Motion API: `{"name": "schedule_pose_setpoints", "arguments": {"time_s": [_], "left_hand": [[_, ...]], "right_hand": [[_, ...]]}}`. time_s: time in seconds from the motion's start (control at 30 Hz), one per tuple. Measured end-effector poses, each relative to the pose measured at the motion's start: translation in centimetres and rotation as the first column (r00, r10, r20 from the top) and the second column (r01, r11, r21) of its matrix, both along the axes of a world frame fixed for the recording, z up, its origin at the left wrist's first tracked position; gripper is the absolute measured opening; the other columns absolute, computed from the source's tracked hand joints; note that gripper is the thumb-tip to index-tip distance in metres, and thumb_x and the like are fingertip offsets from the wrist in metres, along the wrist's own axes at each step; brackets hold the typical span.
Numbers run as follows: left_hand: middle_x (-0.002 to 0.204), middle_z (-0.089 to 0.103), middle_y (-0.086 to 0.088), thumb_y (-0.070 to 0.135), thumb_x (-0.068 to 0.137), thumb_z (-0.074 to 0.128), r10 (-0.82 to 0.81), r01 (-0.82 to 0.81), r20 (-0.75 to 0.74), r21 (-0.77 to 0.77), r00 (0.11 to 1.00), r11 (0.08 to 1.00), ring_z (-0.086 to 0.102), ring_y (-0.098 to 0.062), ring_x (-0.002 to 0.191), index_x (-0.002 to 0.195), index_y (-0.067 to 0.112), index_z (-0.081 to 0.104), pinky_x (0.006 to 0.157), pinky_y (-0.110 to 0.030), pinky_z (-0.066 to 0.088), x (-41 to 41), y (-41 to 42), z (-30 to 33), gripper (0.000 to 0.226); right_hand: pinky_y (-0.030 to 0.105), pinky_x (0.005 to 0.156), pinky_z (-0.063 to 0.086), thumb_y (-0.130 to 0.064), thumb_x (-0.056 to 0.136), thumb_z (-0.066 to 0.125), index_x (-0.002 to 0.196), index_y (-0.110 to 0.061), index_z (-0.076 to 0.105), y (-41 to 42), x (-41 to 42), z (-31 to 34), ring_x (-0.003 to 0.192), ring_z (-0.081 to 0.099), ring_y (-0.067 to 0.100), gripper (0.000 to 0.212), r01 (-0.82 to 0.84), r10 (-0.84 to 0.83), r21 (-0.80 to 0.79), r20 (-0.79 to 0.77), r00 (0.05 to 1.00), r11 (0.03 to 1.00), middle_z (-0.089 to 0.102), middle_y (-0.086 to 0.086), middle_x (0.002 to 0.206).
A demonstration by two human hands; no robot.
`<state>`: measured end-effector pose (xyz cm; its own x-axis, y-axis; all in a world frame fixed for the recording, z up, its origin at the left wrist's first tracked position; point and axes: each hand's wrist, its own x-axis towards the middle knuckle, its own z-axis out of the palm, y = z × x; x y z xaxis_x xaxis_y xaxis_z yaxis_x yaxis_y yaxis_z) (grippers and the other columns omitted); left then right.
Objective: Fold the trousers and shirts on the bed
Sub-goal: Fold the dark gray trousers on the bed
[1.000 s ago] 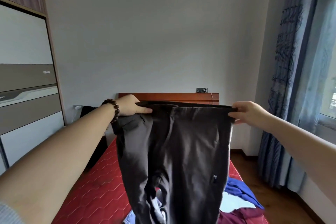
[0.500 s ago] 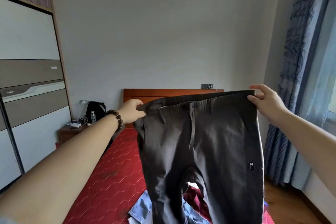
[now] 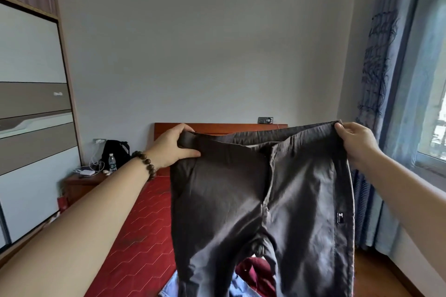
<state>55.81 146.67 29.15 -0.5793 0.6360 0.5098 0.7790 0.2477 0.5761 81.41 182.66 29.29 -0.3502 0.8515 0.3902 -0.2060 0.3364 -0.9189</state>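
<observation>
Gripping the waistband of the dark grey trousers (image 3: pixel 260 200) at both ends, we hold them spread out in the air above the bed (image 3: pixel 135 243). Our left hand (image 3: pixel 171 147), with a beaded bracelet (image 3: pixel 144 164) on its wrist, has its thumb curled over the band's front and its fingers wrapped behind, near the middle of the bed's wooden headboard (image 3: pixel 217 128). Our right hand (image 3: pixel 357 142) pinches the other end of the band, out past the headboard's right end. The trousers hang front-on, legs dangling over the bed's red quilted cover, a small dark label (image 3: pixel 340 218) on one thigh. Under the legs, on the bed, lie a maroon garment (image 3: pixel 255 272) and a pale blue garment (image 3: pixel 169 289). Left of the bed stands a bedside table (image 3: pixel 82 183) carrying a black bag (image 3: pixel 115 154) and a water bottle (image 3: pixel 111 163). Blue curtains (image 3: pixel 386 108) hang to the bed's right.
</observation>
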Motion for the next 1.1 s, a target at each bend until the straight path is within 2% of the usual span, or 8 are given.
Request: {"name": "schedule_pose_setpoints", "arguments": {"time_s": [0.17, 0.37, 0.53, 0.6, 0.73, 0.83, 0.97, 1.1], "left_hand": [[0.083, 0.073, 0.009, 0.013, 0.075, 0.078, -0.121, 0.0, 0.247, 0.441, 0.961, 0.898, 0.068, 0.0, 0.08, 0.088, 0.021, 0.07, 0.072, -0.014, 0.053, -0.6, -0.2, -0.2, 0.017], [0.11, 0.07, -0.011, 0.03, 0.08, 0.065, -0.663, 0.14, 0.475, 0.743, 0.579, 0.654, 0.068, -0.022, 0.099, 0.101, 0.013, 0.073, 0.075, -0.03, 0.057, -1.5, -0.1, 0.5, 0.027], [0.117, 0.065, -0.016, 0.044, 0.087, 0.063, -0.162, -0.303, 0.831, 0.365, 0.532, 0.88, 0.065, -0.03, 0.104, 0.118, 0.004, 0.061, 0.087, -0.046, 0.055, -2.6, 4.4, -2.9, 0.05], [0.116, 0.061, -0.014, 0.049, 0.093, 0.052, -0.072, -0.347, 0.848, 0.291, 0.525, 0.892, 0.061, -0.03, 0.107, 0.126, 0.004, 0.055, 0.097, -0.049, 0.049, -1.7, 6.1, -3.8, 0.056], [0.088, 0.062, -0.004, 0.056, 0.086, 0.059, -0.288, -0.414, 0.84, 0.489, 0.459, 0.768, 0.061, -0.023, 0.084, 0.097, 0.006, 0.062, 0.09, -0.043, 0.052, 2.9, 9.7, -2.7, 0.051], [0.1, 0.071, -0.012, 0.056, 0.089, 0.055, -0.501, -0.223, 0.745, 0.632, 0.441, 0.742, 0.068, -0.028, 0.093, 0.104, 0.005, 0.065, 0.093, -0.049, 0.051, 7.4, 12.2, -1.7, 0.055], [0.113, 0.069, -0.011, 0.051, 0.093, 0.048, -0.687, 0.089, 0.578, 0.733, 0.441, 0.674, 0.066, -0.025, 0.107, 0.122, 0.013, 0.061, 0.096, -0.041, 0.049, 11.4, 12.6, -1.3, 0.05], [0.107, 0.072, -0.002, 0.024, 0.08, 0.075, -0.527, 0.226, 0.423, 0.58, 0.737, 0.783, 0.067, -0.016, 0.104, 0.113, 0.016, 0.063, 0.091, -0.034, 0.052, 11.3, 11.5, -1.6, 0.036]], "right_hand": [[0.037, 0.082, 0.058, -0.013, 0.093, 0.058, 0.09, -0.012, 0.069, -0.8, 2.3, 0.8, 0.078, 0.068, 0.018, 0.012, -0.348, 0.345, -0.004, -0.122, 0.931, 0.938, 0.072, 0.006, 0.088], [0.043, 0.08, 0.058, -0.029, 0.087, 0.062, 0.1, -0.01, 0.069, -1.4, 3.7, 2.4, 0.087, 0.07, 0.025, 0.024, -0.559, 0.534, -0.037, -0.247, 0.808, 0.828, 0.071, 0.014, 0.098], [0.045, 0.075, 0.056, -0.021, 0.09, 0.065, 0.077, -0.01, 0.061, -2.5, 0.3, -0.3, 0.067, 0.063, 0.025, 0.017, -0.182, 0.151, -0.366, -0.112, 0.982, 0.912, 0.064, 0.015, 0.08], [0.044, 0.074, 0.054, -0.019, 0.091, 0.065, 0.075, -0.009, 0.058, -3.8, -1.2, -1.2, 0.066, 0.059, 0.025, 0.02, -0.112, 0.057, -0.449, -0.133, 0.989, 0.887, 0.061, 0.013, 0.077], [0.039, 0.065, 0.057, -0.022, 0.092, 0.063, 0.074, -0.008, 0.059, -7.9, -3.8, -1.1, 0.061, 0.063, 0.022, 0.022, -0.164, 0.068, -0.45, -0.222, 0.973, 0.878, 0.064, 0.009, 0.072], [0.034, 0.061, 0.055, -0.024, 0.094, 0.059, 0.081, -0.009, 0.06, -12.4, -5.3, -0.5, 0.062, 0.065, 0.02, 0.02, -0.335, 0.243, -0.361, -0.276, 0.93, 0.87, 0.066, 0.009, 0.074], [0.04, 0.095, 0.05, -0.038, 0.1, 0.044, 0.102, -0.002, 0.067, -16.6, -6.0, -0.7, 0.1, 0.064, 0.025, 0.043, -0.587, 0.529, -0.246, -0.265, 0.806, 0.771, 0.068, 0.017, 0.106], [0.024, 0.093, 0.051, -0.043, 0.101, 0.034, 0.106, -0.004, 0.07, -17.1, -4.7, 0.0, 0.107, 0.066, 0.014, 0.053, -0.744, 0.712, -0.181, -0.214, 0.668, 0.643, 0.071, 0.011, 0.11]]}}
